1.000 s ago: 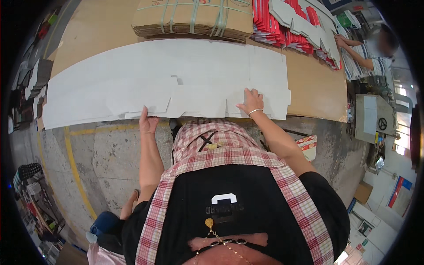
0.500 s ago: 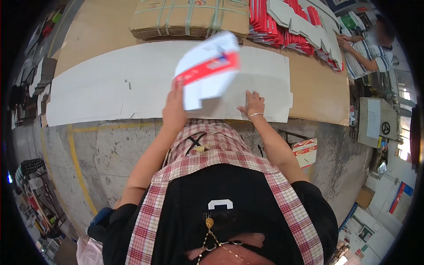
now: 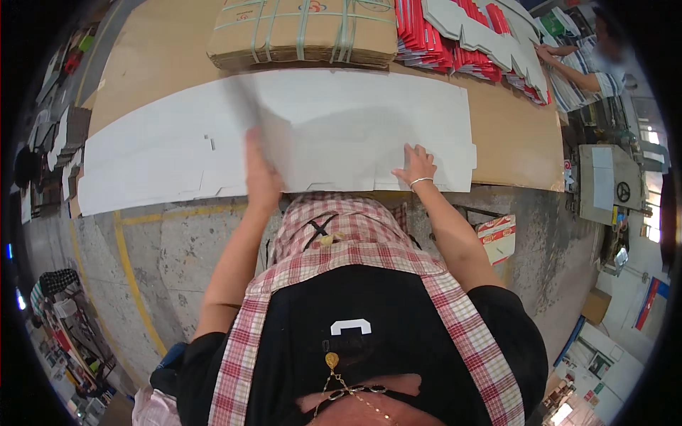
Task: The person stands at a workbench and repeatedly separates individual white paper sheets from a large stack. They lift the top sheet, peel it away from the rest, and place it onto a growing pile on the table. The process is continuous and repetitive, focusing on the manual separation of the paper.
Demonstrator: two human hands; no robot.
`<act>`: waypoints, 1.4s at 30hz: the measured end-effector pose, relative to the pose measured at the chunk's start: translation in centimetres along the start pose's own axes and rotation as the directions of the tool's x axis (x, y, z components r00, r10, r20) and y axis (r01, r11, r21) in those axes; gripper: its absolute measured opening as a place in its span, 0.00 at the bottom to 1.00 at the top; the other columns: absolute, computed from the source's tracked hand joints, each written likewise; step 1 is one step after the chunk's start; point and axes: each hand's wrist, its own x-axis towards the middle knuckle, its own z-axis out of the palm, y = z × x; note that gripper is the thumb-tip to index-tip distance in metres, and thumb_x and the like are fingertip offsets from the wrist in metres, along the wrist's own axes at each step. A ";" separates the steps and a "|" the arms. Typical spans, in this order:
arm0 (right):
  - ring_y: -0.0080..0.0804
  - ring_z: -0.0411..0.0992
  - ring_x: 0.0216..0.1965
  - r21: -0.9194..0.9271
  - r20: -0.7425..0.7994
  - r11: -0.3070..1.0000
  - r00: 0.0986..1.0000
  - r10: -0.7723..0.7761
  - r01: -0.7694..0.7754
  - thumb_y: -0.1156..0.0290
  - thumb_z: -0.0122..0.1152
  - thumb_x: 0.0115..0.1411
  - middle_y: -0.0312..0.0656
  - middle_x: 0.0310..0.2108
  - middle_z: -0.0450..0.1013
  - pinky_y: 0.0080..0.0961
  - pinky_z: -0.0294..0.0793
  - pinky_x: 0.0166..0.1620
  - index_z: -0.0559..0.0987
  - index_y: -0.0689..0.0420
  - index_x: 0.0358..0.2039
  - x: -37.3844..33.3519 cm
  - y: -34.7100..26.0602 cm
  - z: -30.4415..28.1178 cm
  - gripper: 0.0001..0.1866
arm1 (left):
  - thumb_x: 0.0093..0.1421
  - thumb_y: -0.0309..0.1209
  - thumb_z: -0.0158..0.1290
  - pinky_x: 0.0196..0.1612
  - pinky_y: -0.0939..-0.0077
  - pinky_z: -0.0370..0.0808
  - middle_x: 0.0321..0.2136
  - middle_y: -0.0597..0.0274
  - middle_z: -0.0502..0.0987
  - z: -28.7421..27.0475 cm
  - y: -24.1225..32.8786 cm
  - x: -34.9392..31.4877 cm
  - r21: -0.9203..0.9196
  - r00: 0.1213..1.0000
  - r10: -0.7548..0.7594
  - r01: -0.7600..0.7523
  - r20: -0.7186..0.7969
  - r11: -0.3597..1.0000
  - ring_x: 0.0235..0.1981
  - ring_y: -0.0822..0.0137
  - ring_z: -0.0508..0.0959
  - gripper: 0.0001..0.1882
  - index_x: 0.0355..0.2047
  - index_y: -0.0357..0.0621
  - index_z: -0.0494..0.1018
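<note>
Upright and seen nearly edge-on, a blurred cardboard piece (image 3: 250,103) stands in my left hand (image 3: 263,183). The thumb and fingers are closed on its lower end, and its printed face does not show at this angle. My right hand (image 3: 418,166), with a bracelet at the wrist, lies with fingers spread on a long white cardboard sheet (image 3: 355,135). This sheet stretches across the table in front of me, with small slots and cut notches along its near edge.
A strapped brown cardboard bundle (image 3: 305,35) sits behind the sheet. To its right are stacked red-and-white folded pieces (image 3: 423,42) and grey-white die-cut boards (image 3: 469,35). Another person (image 3: 586,67) works at the far right. Stacked boards (image 3: 71,131) stand at the left.
The cardboard piece has swung left and turned from showing its red-and-white printed face to edge-on. My left hand has moved slightly left; my right hand stays on the sheet.
</note>
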 end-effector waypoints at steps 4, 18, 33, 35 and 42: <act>0.52 0.56 0.58 0.043 0.013 0.999 1.000 -0.018 0.017 0.53 0.73 0.39 0.41 0.60 0.56 0.50 0.66 0.51 0.63 0.39 0.59 0.4 1.0 0.2 0.45 | 0.47 0.15 0.45 0.47 0.57 0.74 0.63 0.46 0.50 -1.0 8.1 0.9 0.138 0.925 -0.012 -0.043 0.379 0.989 0.57 0.47 0.62 0.45 0.66 0.54 0.46; 0.50 0.56 0.57 0.014 -0.006 1.000 1.000 0.009 -0.009 0.53 0.73 0.40 0.40 0.59 0.56 0.50 0.65 0.52 0.62 0.41 0.59 1.0 1.8 0.1 0.45 | 0.53 0.22 0.51 0.44 0.64 0.75 0.50 0.51 0.69 2.7 -9.2 -1.6 -0.388 0.908 -0.387 0.419 0.162 0.821 0.48 0.60 0.73 0.28 0.55 0.32 0.59; 0.51 0.57 0.57 -0.008 0.045 1.000 0.999 0.007 -0.006 0.52 0.73 0.38 0.41 0.61 0.55 0.47 0.68 0.52 0.62 0.38 0.60 1.4 3.0 -0.8 0.46 | 0.59 0.33 0.52 0.44 0.59 0.72 0.46 0.55 0.73 -0.8 -9.4 -1.9 -0.674 0.531 -0.694 0.733 0.487 0.088 0.45 0.61 0.75 0.26 0.55 0.36 0.61; 0.51 0.57 0.57 -0.010 0.042 1.000 0.999 0.014 -0.013 0.52 0.73 0.38 0.41 0.61 0.55 0.47 0.68 0.52 0.61 0.38 0.60 1.5 3.0 -0.9 0.47 | 0.58 0.31 0.52 0.42 0.60 0.72 0.46 0.53 0.74 -0.5 -10.3 -1.9 -0.473 0.525 -0.713 0.828 0.465 0.302 0.44 0.58 0.76 0.26 0.55 0.36 0.62; 0.51 0.56 0.59 0.009 0.051 1.000 0.998 0.027 -0.027 0.53 0.74 0.38 0.41 0.62 0.54 0.48 0.67 0.53 0.62 0.38 0.60 1.8 4.6 -0.3 0.48 | 0.42 0.13 0.46 0.42 0.59 0.72 0.58 0.46 0.62 -1.0 4.1 2.1 -0.004 0.987 -0.040 0.041 0.159 0.999 0.45 0.44 0.73 0.47 0.65 0.49 0.46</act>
